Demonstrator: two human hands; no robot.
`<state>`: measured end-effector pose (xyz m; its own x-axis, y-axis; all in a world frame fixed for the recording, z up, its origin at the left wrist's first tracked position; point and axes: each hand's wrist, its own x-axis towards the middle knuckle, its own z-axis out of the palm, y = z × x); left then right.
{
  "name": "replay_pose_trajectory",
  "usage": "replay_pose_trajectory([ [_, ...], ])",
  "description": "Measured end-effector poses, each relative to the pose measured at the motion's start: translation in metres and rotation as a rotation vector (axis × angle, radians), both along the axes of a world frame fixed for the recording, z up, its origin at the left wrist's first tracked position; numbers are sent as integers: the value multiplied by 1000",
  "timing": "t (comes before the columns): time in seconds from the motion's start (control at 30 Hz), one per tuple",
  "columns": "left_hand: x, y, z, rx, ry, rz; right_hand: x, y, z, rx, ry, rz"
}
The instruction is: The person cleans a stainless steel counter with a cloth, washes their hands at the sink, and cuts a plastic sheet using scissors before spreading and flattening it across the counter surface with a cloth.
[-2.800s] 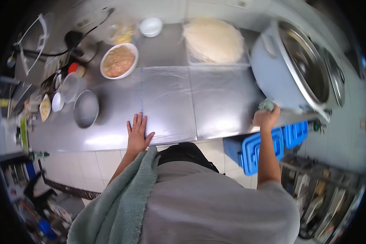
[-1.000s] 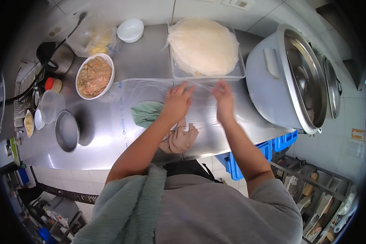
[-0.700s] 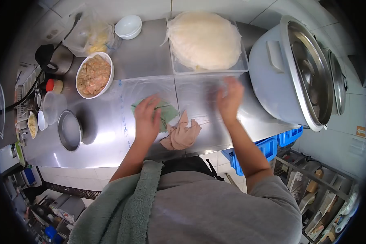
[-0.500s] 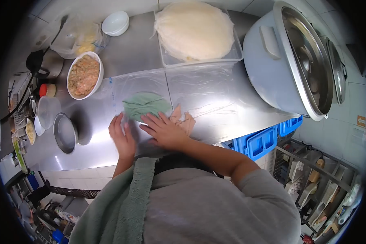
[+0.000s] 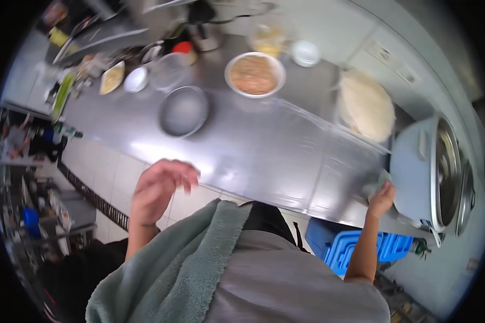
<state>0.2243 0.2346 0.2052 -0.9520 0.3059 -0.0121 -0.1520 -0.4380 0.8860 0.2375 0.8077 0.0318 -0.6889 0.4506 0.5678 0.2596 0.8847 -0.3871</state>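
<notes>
My left hand (image 5: 164, 185) is raised in front of the steel counter's (image 5: 242, 145) front edge, fingers curled and slightly blurred, nothing seen in it. At the counter's right end, beside the large pale pot (image 5: 415, 172), my right hand (image 5: 381, 199) is closed on the green cloth (image 5: 381, 180). Clear plastic film (image 5: 307, 121) lies on the counter. Behind it a tray holds a stack of thin pale sheets (image 5: 366, 105). The white bowl of minced filling (image 5: 254, 75) and the round metal pan (image 5: 184, 112) stand further left. The beige cloth cannot be made out.
Blue lidded bins (image 5: 345, 250) stand below the counter's right end. At the back are a white bowl (image 5: 305, 53) and a bag with yellow food (image 5: 269, 40). A clear container (image 5: 170, 72) and small dishes are at left. Another person (image 5: 19, 142) is far left.
The view has turned and the counter scene has shifted. My right hand has gone from the middle to beside the pot with the green cloth. My left hand has lifted off the counter.
</notes>
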Motion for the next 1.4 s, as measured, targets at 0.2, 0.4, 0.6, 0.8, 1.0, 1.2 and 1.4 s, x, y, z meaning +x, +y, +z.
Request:
replay_pose_trajectory([
  [0.2, 113, -141, 110, 48, 973, -739, -24, -245, 93, -516, -72, 337],
  [0.4, 261, -262, 125, 89, 934, 116, -28, -443, 79, -571, -141, 871],
  [0.6, 331, -309, 137, -258, 1104, -57, -31, -596, 87, -737, -259, 1049],
  [0.8, 328, -398, 45, 130, 456, 1070, -89, -702, 91, -471, -167, 1167],
  [1.0, 207, -378, -87, -429, -322, 1215, -158, -779, -47, 267, -454, 1269],
  [1.2, 149, -403, -73, -1346, -627, 651, -213, -930, -39, 320, -471, 1413],
  [1.4, 177, -457, -122, -333, -839, 1331, -270, -1145, -51, 292, -346, 1467],
])
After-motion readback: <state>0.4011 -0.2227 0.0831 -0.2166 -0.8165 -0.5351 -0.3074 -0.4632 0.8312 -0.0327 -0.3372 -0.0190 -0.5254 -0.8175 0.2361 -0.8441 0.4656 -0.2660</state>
